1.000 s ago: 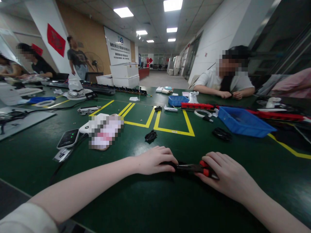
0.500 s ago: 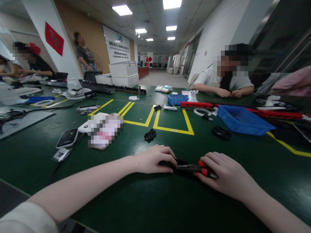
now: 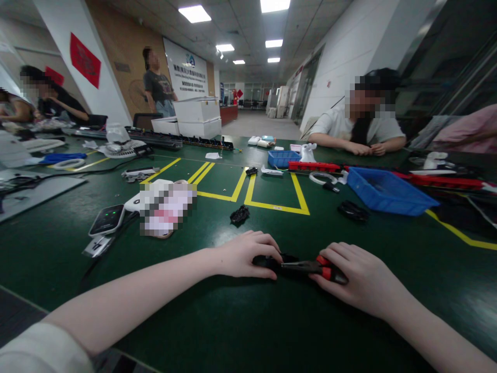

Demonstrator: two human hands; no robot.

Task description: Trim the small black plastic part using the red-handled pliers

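Note:
Close in front of me on the green table (image 3: 217,326), my left hand (image 3: 244,254) is closed around a small black object (image 3: 266,262), which looks like a bundle or strip. Its exact kind is hard to make out because the fingers cover part of it. My right hand (image 3: 357,274) grips needle-nose pliers (image 3: 305,267) with red and black handles. Their jaws point left and reach the black object beside my left fingertips. Whether the jaws pinch it, I cannot tell. Beyond my left hand lies a crumpled black bundle (image 3: 239,215).
A phone (image 3: 169,210) and a small device with a lit screen (image 3: 107,219) lie to the left. At the right are a coiled black cable (image 3: 352,211) and a blue tray (image 3: 392,192). Yellow tape (image 3: 277,208) marks the table. A person (image 3: 361,124) sits across it.
My hands and the pliers stay almost in place. In the background, a standing person has shifted to the right, and a seated person at far left has raised an arm.

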